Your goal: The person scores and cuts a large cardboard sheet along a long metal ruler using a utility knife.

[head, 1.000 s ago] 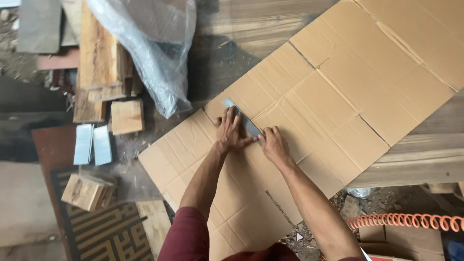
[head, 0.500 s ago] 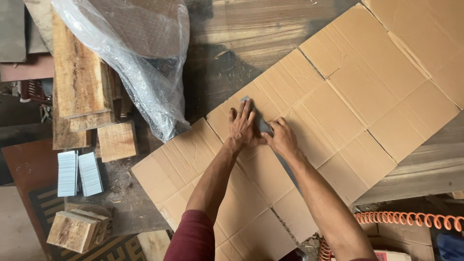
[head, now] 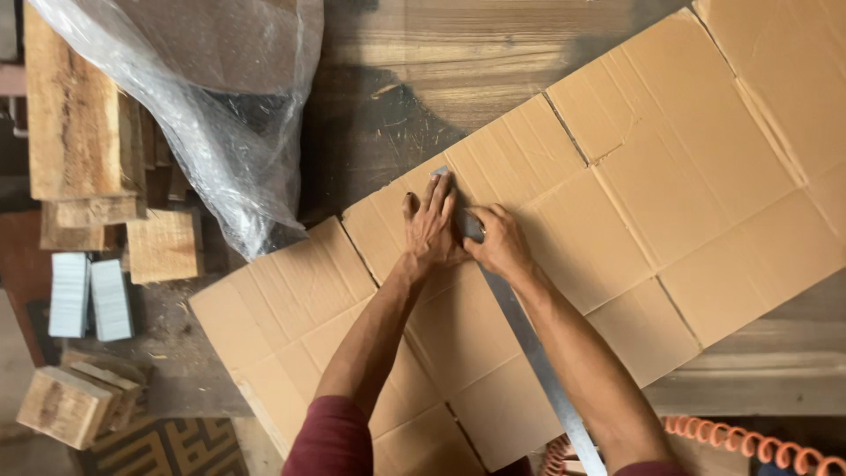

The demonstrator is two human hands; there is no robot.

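You're pressing your flat left hand (head: 432, 227) on the metal ruler (head: 529, 344), pinning it to the cardboard (head: 617, 203); your right hand (head: 498, 242) is curling closed, maybe gripping a cutter.

We see a big flattened brown cardboard sheet (head: 617, 220), matt, paper-fibre look, w/ creases & raw cut edges. Across it lies a long grey metal straightedge (head: 529, 344), smooth, dull sheen. Under the sheet is a dark wooden desk (head: 441, 62), grain visible, worn & scratched, semi-matt. Top left, a clear plastic film bag (head: 229, 132), glossy, crinkled. Beside it, rough pale wood planks (head: 70, 115), sawn faces, unfinished; more rough wood blocks (head: 66, 405) lower left. Bottom right, an orange coiled plastic hose (head: 749, 439), smooth, slight shine. Our sleeves look like maroon cloth (head: 326, 441), matt.
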